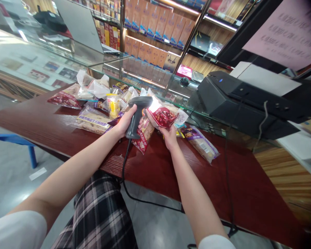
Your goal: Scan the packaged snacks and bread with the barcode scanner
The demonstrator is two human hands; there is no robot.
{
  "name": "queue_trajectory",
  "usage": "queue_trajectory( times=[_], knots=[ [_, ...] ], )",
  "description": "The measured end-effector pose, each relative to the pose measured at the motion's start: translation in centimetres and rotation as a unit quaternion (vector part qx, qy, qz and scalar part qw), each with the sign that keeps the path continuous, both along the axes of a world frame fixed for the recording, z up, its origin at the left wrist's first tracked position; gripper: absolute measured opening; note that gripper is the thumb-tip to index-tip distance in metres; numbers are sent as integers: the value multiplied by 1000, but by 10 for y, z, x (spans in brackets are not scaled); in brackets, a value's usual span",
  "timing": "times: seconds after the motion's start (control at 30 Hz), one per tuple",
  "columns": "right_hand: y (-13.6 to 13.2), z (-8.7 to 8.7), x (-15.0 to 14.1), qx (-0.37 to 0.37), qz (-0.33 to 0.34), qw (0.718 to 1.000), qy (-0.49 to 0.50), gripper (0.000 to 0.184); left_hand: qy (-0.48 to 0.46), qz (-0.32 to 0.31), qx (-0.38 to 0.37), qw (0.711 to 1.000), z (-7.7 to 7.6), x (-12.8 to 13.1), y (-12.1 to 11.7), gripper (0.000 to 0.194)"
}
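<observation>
My left hand (126,121) is wrapped round the grip of a black barcode scanner (135,119), whose head points right. A cord hangs from its base. In my right hand (169,135) is a red and clear snack bag (162,116), lifted in front of the scanner's head, with a bright glow on its upper left. Below and between my hands lies another red snack packet (144,135). To the right rests a purple-edged snack packet (202,143) with a barcode facing up. Several more packaged snacks, including a long bread packet (92,120), are heaped on the left.
The dark red wooden table (155,173) borders a glass display counter (111,67). At the right stands a black printer-like machine (238,100) below a screen with a pink sheet (285,31). A blue stool (15,140) is at the left. The scanner's cord (124,180) loops below the table edge.
</observation>
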State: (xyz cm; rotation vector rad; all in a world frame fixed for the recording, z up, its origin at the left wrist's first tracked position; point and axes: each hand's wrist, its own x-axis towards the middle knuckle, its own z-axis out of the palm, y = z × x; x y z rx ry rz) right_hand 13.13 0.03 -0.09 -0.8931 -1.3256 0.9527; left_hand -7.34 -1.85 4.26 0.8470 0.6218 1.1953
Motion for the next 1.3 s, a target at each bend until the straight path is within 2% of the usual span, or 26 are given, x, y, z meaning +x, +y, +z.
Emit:
queue_trajectory(
  times=[0.37,1.3],
  knots=[
    [5,-6,3,-3,10,1000,-18,51,-23,-24,5,999,3,-1,-3,51],
    [3,-4,3,-16,9,999,-40,35,-3,-13,-17,1000,3,-1,-4,51]
  ],
)
